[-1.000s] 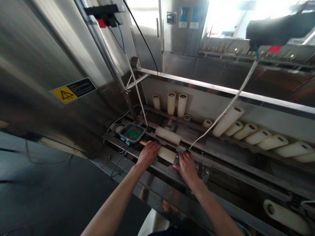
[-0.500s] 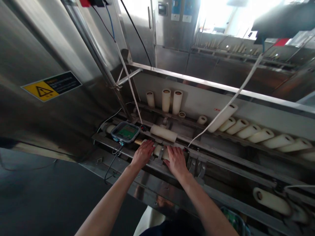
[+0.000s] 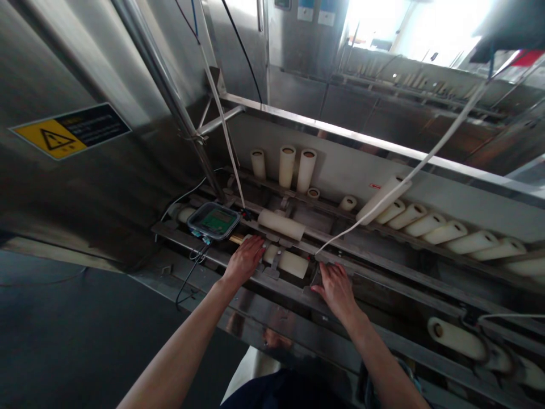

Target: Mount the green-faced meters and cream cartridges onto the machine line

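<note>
My left hand (image 3: 246, 259) lies over the left end of a white tube (image 3: 293, 264) in the front row of the metal rail frame, its fingers curled over the top. What the fingertips press on underneath is hidden. A metal bracket (image 3: 275, 264) crosses the tube near its middle. Just right of the tube's free end, my right hand (image 3: 338, 287) rests on a dark metal bracket (image 3: 315, 278), with fingers bent forward and thumb apart. Behind them lies another white tube (image 3: 281, 225). Left of my left hand sits a clear box with a green circuit board (image 3: 215, 221).
Several white tubes (image 3: 432, 227) lean along the back panel, and a few stand upright (image 3: 287, 167). White cables (image 3: 443, 136) hang down to the rails. A tall metal cabinet with a warning label (image 3: 70, 130) rises at the left. More tubes (image 3: 457, 338) lie front right.
My right hand has left the tube and moved right onto the metal bracket, uncovering the tube's right end. My left hand stays at the tube's left end. The view has shifted slightly.
</note>
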`<state>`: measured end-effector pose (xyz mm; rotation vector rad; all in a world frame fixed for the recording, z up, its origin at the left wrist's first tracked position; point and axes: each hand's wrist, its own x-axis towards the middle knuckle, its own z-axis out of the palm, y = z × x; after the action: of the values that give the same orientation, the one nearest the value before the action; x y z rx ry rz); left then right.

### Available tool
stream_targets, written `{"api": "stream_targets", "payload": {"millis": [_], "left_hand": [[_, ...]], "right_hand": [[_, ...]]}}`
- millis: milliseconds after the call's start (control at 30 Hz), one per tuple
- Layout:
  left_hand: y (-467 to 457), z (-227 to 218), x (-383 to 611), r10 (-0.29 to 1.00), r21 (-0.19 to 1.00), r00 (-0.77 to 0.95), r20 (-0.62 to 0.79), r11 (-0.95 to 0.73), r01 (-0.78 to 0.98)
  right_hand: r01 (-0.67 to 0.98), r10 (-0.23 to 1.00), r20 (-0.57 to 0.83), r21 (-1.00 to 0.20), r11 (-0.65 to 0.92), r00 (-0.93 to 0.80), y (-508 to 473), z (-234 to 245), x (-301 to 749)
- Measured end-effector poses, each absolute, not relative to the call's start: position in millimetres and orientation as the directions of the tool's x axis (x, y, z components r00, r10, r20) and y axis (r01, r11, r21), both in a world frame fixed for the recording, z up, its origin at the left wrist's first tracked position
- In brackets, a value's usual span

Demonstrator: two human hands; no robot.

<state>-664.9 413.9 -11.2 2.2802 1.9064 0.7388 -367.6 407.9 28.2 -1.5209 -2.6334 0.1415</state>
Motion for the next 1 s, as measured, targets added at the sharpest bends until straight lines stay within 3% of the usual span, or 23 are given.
{"api": "stream_targets", "payload": {"millis": [300, 467, 533, 667, 800, 1000], "left_hand": [[414, -10, -665, 0.944, 0.366, 0.110, 0.312, -0.226, 0.903], [405, 15, -643, 0.935, 0.349, 0.133, 0.330, -0.251, 0.903], [401, 26, -624, 0.916, 0.296, 0.217, 0.337, -0.322, 0.899], [410, 30, -590, 0.839, 0.133, 0.510, 0.190, -0.536, 0.834], [432, 20, -577, 0.800, 0.014, 0.594, 0.085, -0.597, 0.802], [444, 27, -582, 0.742, 0.006, 0.670, -0.014, -0.670, 0.742]], "right_hand": [[0.829, 0.855, 0.125, -0.210, 0.518, -0.503, 414, 21, -383], [0.853, 0.872, 0.125, -0.182, 0.490, -0.474, 410, 16, -380], [0.857, 0.875, 0.118, -0.178, 0.485, -0.470, 410, 17, -381], [0.850, 0.875, 0.097, -0.208, 0.484, -0.474, 414, 20, -381], [0.854, 0.886, 0.071, -0.240, 0.461, -0.458, 418, 15, -381], [0.856, 0.895, 0.052, -0.274, 0.439, -0.443, 422, 14, -394]]}}
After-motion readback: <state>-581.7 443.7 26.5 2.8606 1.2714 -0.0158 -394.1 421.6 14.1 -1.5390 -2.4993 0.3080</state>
